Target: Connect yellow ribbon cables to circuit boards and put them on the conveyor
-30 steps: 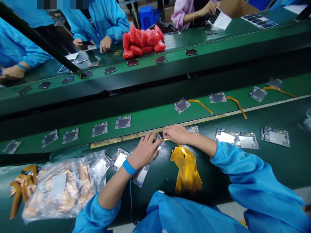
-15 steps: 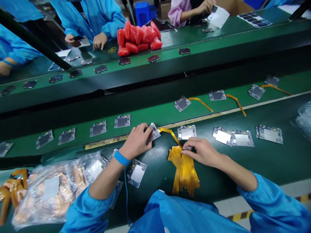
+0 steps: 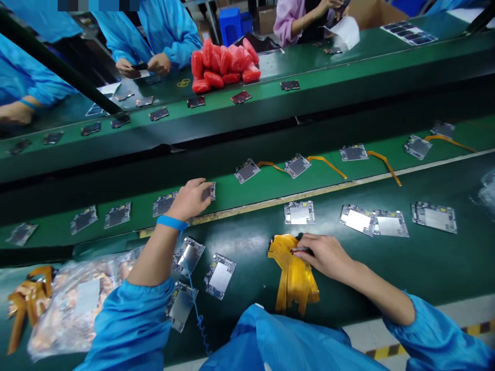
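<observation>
My left hand (image 3: 190, 199) reaches over the near green belt, its fingers apart around a circuit board (image 3: 211, 191) that they partly cover. Its wrist wears a blue band with a coiled cord (image 3: 201, 324). Pinched in my right hand (image 3: 323, 253) is a slim grey tool (image 3: 302, 249), its tip at the upper part of a pile of orange flex cables (image 3: 296, 278). Up the belt lies a board (image 3: 246, 170) with an orange flex cable attached, its end reaching a neighbouring board (image 3: 297, 166).
Loose boards lie on my bench, such as one board (image 3: 219, 276) near my body and another (image 3: 299, 213) beyond the cables. A clear plastic bag (image 3: 77, 314) sits at left. Across from me, co-workers sit behind another belt (image 3: 266, 100) near red wrapped bundles (image 3: 226, 62).
My left hand let go of the board with the flex cable, now on the belt, and moved left to another board. My right hand stays by the cable pile.
</observation>
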### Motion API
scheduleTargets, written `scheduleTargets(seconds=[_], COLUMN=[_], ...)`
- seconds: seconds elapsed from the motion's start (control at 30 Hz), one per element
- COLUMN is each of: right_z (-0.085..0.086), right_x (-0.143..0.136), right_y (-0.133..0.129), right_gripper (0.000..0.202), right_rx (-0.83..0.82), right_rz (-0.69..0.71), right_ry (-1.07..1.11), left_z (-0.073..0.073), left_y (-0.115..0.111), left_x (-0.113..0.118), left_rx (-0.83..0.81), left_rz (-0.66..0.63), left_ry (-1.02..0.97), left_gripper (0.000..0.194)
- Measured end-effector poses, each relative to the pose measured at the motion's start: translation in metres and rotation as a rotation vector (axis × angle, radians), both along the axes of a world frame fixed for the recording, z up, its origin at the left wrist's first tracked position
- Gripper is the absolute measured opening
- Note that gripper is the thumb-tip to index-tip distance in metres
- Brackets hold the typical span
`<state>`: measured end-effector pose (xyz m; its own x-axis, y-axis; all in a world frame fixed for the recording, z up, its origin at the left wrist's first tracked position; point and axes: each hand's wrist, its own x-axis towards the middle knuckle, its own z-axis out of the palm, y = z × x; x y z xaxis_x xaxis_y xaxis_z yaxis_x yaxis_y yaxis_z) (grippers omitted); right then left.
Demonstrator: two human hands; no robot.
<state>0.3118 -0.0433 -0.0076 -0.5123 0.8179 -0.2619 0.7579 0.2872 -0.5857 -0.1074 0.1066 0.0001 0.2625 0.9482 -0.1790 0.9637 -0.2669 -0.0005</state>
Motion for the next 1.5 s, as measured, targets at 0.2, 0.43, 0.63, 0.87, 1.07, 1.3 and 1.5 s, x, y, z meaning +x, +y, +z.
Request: scheduleTargets(seconds=[0.2,0.43,0.63,0.87,1.07,1.3,1.5], right_z=[0.005,0.007,0.007,0.001,-0.006,-0.010,-0.010], right_x=[0.009,0.011,-0.007,-0.048,-0.080,-0.096,-0.103], right_y=[0.001,0.009,0.031,0.065,0.090,0.109,0.112], right_gripper=[0.017,0.014,0.024,0.022,0.016,0.017,0.017], right_rx=[-0.043,-0.187,-0.216,-0.183,-0.171,-0.162,-0.147], right_rz=[-0.038,-0.180,-0.193,-0.097,-0.063,-0.056,-0.046], right_ry=[0.139,0.312,0.355,0.361,0.266,0.228,0.120], left_z=[-0.009,0.008,0.021,0.006,0.003,-0.004,-0.004], left_y=[0.017,0.016,-0.043,-0.115,-0.108,-0.089,-0.086], left_x=[-0.014,0.004,0.050,0.090,0.086,0.087,0.087], left_rx=[-0.155,-0.077,0.025,0.039,0.003,-0.095,-0.141], left_rz=[-0.096,-0.129,-0.166,-0.085,-0.188,-0.261,-0.269], left_ry=[0.108,0.192,0.026,0.060,-0.076,-0.177,-0.216], left_gripper=[0.074,0.077,0.069,0.057,0.045,0.043,0.037])
